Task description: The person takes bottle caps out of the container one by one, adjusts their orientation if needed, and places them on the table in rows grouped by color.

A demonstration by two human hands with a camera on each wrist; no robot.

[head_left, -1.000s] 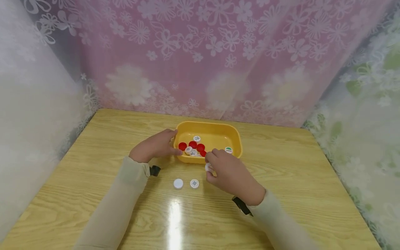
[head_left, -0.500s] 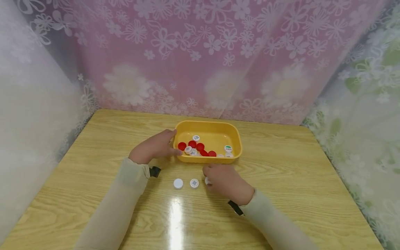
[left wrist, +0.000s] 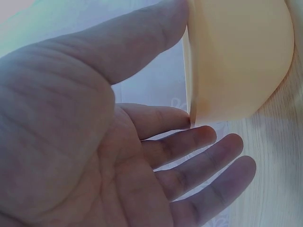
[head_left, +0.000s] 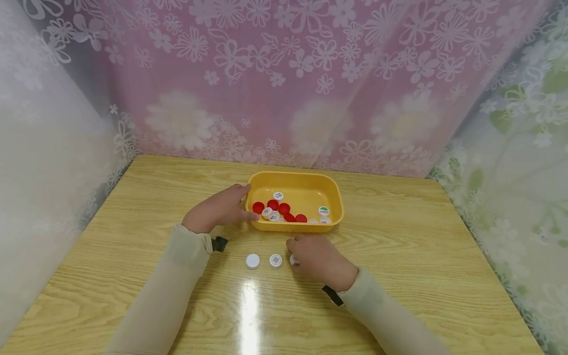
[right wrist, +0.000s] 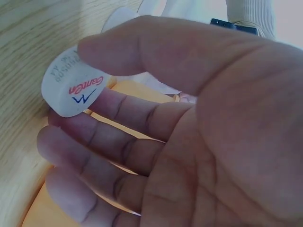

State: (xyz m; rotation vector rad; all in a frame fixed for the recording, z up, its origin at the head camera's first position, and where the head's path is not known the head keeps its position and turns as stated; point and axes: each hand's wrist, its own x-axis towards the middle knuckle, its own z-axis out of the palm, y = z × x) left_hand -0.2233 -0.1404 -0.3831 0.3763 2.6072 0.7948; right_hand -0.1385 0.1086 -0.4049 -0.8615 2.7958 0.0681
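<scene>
In the head view, my right hand (head_left: 321, 261) is low over the table in front of the yellow bin, pinching a white bottle cap (right wrist: 71, 85) between thumb and forefinger. The right wrist view shows red and blue print on this cap. Left of it, a plain white cap (head_left: 253, 261) and a white cap with a grey square (head_left: 275, 261) lie in a row. My left hand (head_left: 219, 209) touches the left end of the yellow bin (head_left: 306, 227) with thumb and forefinger spread along its rim; the other fingers are clear of it.
Inside the bin are several red caps (head_left: 284, 209) and white caps (head_left: 267, 213), mostly at the left and front. A cap with green print (head_left: 324, 211) lies at its right. A floral curtain (head_left: 275, 88) hangs behind the wooden table (head_left: 399, 227).
My right hand has moved from the bin's front edge down towards me with the white cap, to the right of the two other caps. My left hand has stayed at the bin.
</scene>
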